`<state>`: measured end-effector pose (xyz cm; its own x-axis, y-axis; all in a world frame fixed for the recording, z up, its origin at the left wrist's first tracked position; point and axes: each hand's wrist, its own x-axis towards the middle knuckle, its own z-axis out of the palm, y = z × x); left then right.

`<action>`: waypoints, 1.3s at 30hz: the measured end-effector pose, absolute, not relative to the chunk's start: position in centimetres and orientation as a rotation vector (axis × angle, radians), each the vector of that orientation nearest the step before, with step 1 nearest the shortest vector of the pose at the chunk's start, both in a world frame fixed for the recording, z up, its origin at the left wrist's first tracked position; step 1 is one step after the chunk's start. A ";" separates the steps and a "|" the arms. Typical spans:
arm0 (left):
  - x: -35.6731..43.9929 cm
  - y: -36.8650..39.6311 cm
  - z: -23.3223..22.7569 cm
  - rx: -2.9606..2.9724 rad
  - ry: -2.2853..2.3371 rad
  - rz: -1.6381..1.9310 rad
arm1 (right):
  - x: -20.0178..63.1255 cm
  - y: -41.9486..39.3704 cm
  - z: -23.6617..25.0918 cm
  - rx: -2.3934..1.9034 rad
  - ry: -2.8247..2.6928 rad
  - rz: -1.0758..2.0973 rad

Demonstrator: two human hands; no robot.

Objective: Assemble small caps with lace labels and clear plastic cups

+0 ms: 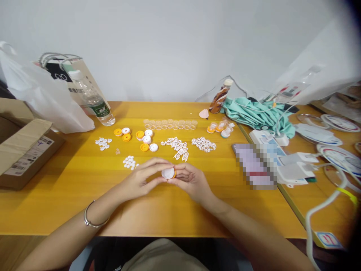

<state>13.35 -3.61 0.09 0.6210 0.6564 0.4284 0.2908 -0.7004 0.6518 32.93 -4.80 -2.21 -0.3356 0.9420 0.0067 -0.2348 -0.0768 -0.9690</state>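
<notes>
Both hands (169, 178) pinch white/orange cap (169, 173), white face twd camera.

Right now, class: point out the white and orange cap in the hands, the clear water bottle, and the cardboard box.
white and orange cap (168, 173): head view, on its white face.
clear water bottle (94, 101): head view, on its body.
cardboard box (26, 154): head view, on its labelled flap.
</notes>
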 end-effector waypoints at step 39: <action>13.0 -3.7 -0.5 2.362 0.718 0.965 | 32.9 -5.0 -3.5 -0.897 -1.280 1.581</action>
